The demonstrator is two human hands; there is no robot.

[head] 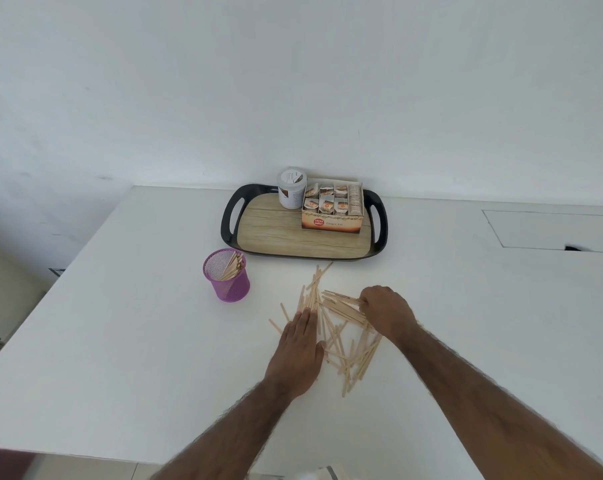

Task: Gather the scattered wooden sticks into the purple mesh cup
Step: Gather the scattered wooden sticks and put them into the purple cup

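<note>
Loose sticks and a purple mesh cup.
Pale, flat, round-ended wood, mostly heaped criss-cross at 4 o'clock from the cup, near but not touching it. A few strays at the heap's 9 o'clock edge, a thin file running out toward 12. Heap's 9 o'clock side partly covered by the flat left hand; a slanting bundle at 2 o'clock gripped at one end by the right hand. Cup upright, round, open-topped, holding a bunch of the same sticks, leaned against the rim at 2 o'clock, tips above it.
</note>
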